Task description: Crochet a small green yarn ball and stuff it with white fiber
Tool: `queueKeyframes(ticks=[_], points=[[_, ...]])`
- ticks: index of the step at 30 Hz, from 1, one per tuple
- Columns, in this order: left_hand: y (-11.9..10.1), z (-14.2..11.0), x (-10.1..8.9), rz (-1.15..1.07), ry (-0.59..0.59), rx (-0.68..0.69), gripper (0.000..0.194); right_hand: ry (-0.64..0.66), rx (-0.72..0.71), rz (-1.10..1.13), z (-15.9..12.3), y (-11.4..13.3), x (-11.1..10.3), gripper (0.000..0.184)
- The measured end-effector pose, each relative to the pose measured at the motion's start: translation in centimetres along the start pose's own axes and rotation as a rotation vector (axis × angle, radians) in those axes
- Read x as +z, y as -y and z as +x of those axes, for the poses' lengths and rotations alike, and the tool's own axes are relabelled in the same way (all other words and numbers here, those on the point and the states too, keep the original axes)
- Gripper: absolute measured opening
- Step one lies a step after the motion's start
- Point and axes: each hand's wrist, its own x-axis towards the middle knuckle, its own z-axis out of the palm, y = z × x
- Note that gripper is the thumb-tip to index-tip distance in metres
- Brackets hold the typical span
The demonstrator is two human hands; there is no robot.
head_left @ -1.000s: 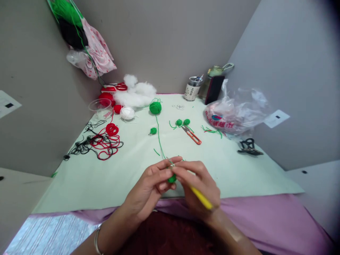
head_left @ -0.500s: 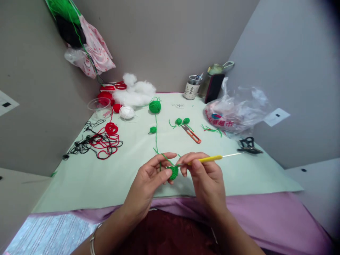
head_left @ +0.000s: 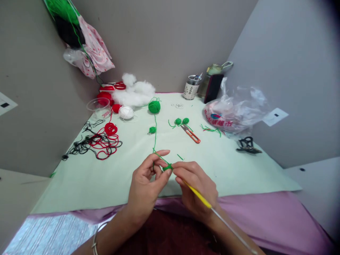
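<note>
My left hand [head_left: 150, 179] pinches a small green crochet piece [head_left: 167, 168] between thumb and fingers, and green yarn runs over its raised index finger. That strand leads back to a green yarn ball [head_left: 154, 106] on the table. My right hand [head_left: 198, 186] is closed round a crochet hook [head_left: 198, 194] with a yellow handle, whose bare metal end points back toward my forearm. The right index fingertip and thumb area meet the edge of the green piece. The hook's other tip is hidden by my fingers.
Orange thread snips [head_left: 192, 134] lie beside two small green crochet balls [head_left: 182, 121]. Tangled black and red yarn [head_left: 106, 141] spreads at left, below white stuffing [head_left: 135, 94]. At right are a plastic bag [head_left: 233, 111] and a black hair clip [head_left: 249, 146]. A pen jar [head_left: 191, 88] stands behind.
My right hand has turned, swinging the hook from pointing right to pointing down toward me, and its fingers have come to the green piece. The left hand has tilted the piece and shifted slightly left.
</note>
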Motion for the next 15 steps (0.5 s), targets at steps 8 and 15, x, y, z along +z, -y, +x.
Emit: queueKeyframes(ticks=[8,15], points=[[-0.9,1.1,-0.4,-0.486,0.212,-0.387,0.045,-0.089,0.1,0.087,-0.4,-0.3,-0.1,0.031],[-1.3,0.7,-0.5,-0.347,0.234,-0.224,0.043,-0.15,0.372,0.536,1.4,-0.1,-0.3,0.02]])
